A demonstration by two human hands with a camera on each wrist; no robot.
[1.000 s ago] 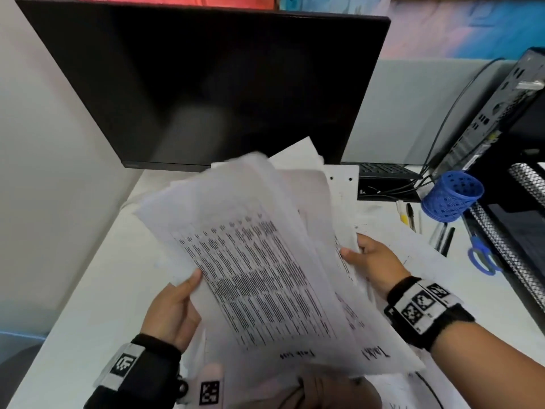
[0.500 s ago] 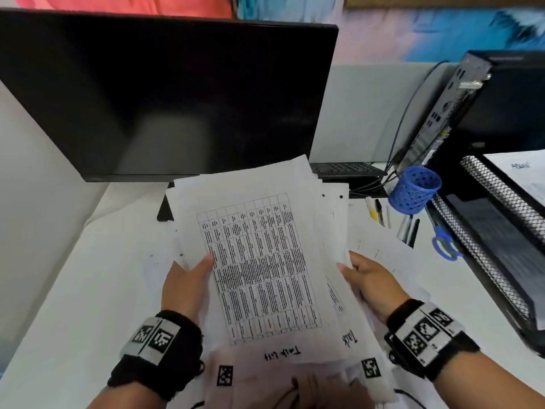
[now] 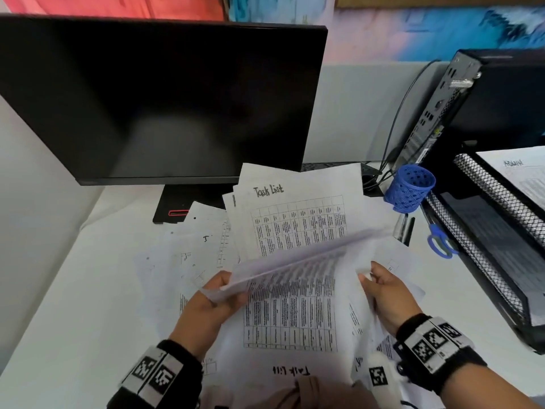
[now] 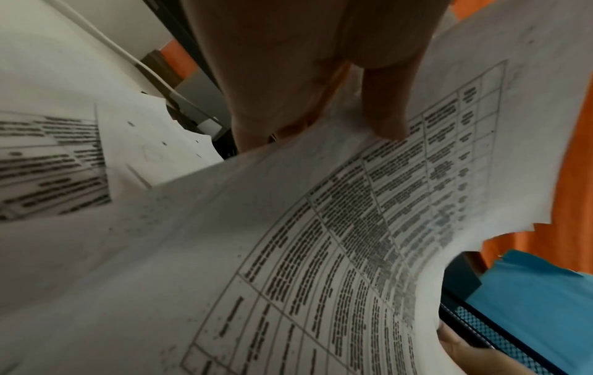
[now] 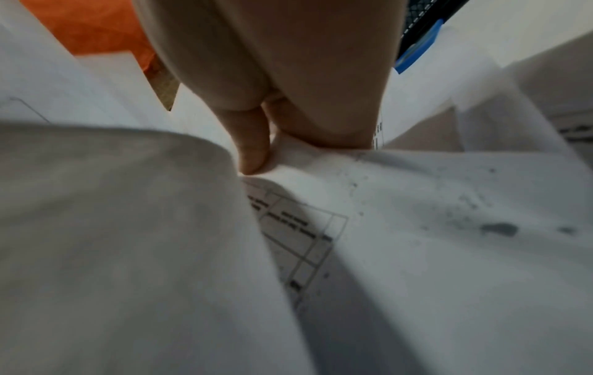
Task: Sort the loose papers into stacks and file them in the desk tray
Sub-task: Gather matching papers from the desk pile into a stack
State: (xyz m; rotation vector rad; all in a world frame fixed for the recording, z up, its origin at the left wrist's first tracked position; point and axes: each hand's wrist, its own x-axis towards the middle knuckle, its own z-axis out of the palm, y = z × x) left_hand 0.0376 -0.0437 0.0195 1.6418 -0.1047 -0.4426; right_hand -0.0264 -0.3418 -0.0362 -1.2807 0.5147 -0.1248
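Left hand (image 3: 206,308) fingers pinch left edge of curling printed sheet (image 3: 289,305); right hand (image 3: 389,296) fingers pinch its right edge. Sheet above loose papers (image 3: 182,255) on surface. Mesh desk tray (image 3: 495,231) at right.

We are viewing a white desk (image 3: 73,290) against a grey partition (image 3: 354,113). A dark monitor (image 3: 153,93) is standing at the rear, a black PC (image 3: 486,98) right; a colourful wall (image 3: 413,28) is showing above.
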